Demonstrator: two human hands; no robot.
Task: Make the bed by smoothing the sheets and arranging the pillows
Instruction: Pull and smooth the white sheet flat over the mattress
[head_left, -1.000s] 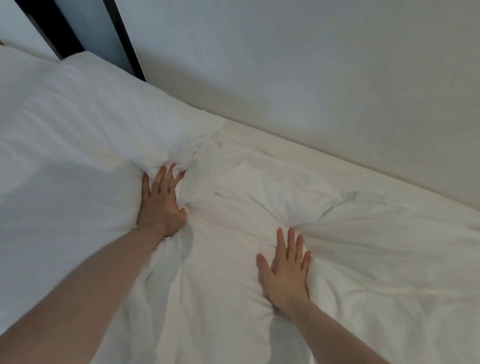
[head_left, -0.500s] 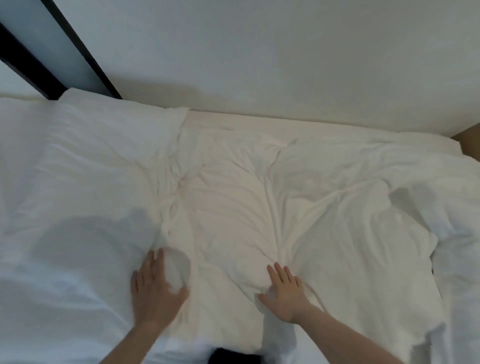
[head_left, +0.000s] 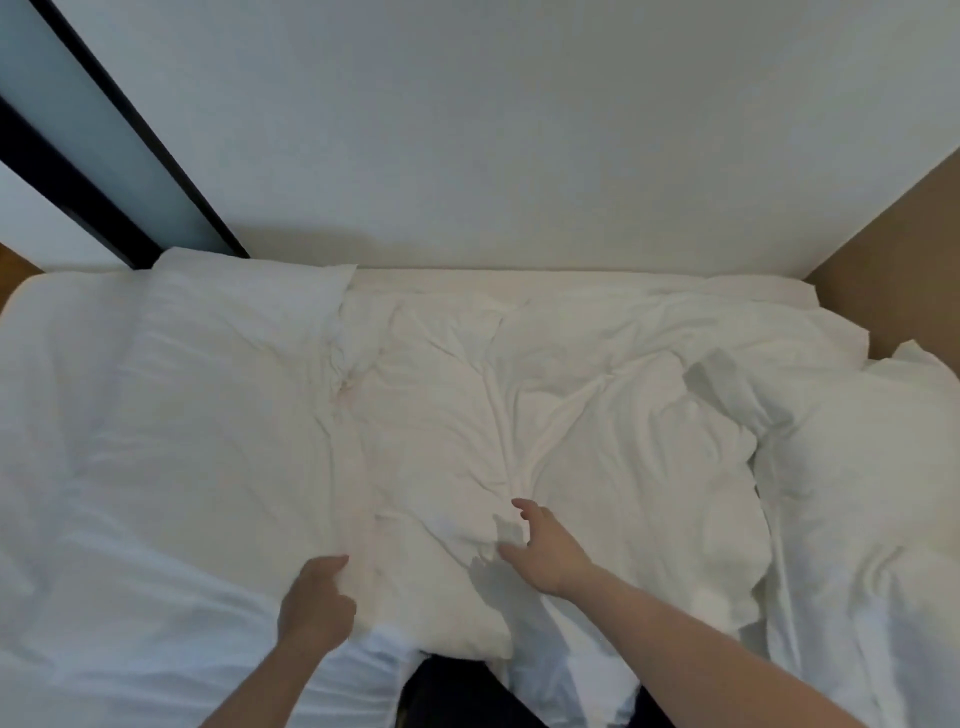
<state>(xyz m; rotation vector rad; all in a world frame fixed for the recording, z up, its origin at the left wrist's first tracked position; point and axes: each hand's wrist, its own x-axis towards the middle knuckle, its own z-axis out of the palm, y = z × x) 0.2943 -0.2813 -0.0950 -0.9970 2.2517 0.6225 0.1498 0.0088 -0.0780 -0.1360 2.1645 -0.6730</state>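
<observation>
White wall (head_left: 519, 130) backs the bed, where a rumpled white sheet (head_left: 545, 415) spreads beyond both hands. Left hand (head_left: 316, 603) pinches a sheet fold in curled fingers. Right hand (head_left: 540, 551) hovers just above the sheet, fingers loosely spread. 1 pillow (head_left: 234, 332) lies beyond the left hand.

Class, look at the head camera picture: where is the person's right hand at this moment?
The right hand is low and just right of centre, fingers spread over the crumpled sheet, to the right of the left hand.
</observation>
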